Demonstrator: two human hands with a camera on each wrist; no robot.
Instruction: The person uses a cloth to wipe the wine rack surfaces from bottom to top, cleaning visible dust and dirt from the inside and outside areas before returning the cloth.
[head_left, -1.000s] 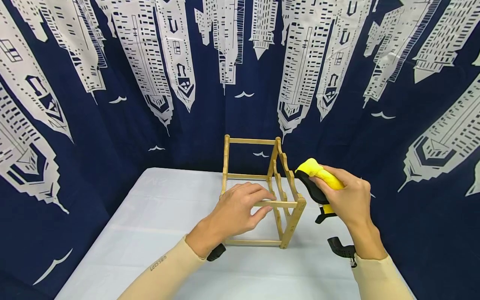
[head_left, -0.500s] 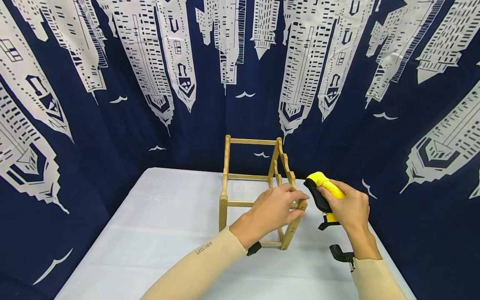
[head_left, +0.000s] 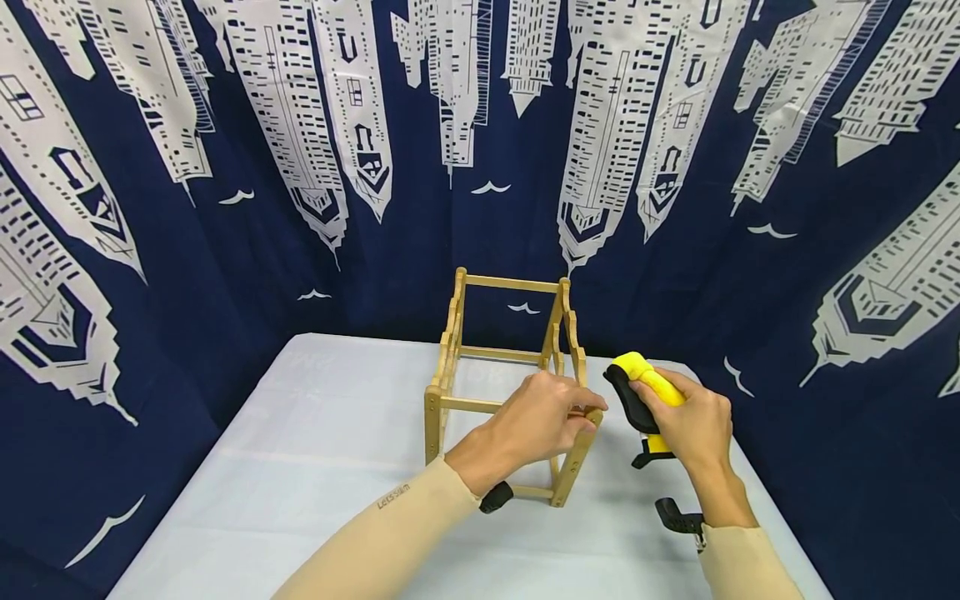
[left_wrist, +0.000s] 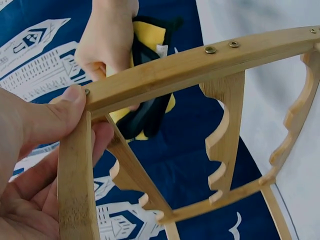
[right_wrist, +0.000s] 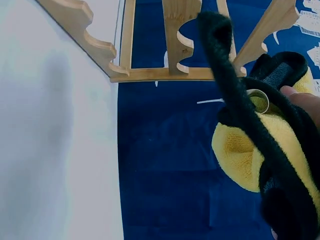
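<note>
A light wooden rack (head_left: 468, 405) with scalloped side rails stands on the table in the head view. My left hand (head_left: 536, 425) grips its near right top corner. In the left wrist view, the thumb (left_wrist: 70, 107) presses the end of the upright beside a screw, and the fingers come round the crossbar. My right hand (head_left: 697, 425) holds a bunched yellow and black cloth (head_left: 637, 367) just right of the rack. Up close in the right wrist view, the fuzzy cloth (right_wrist: 285, 145) shows black edging and hangs in loose folds.
The table has a pale cover (head_left: 247, 492). A dark blue curtain (head_left: 420, 250) printed with white skyscrapers hangs behind it and along both sides. Black camera mounts sit on both wrists, the right one (head_left: 678, 517) jutting toward the rack.
My left hand has slid right from the front bar to the corner. The rack has turned slightly, its near end shifting left. My right hand has lowered a little with the cloth.
</note>
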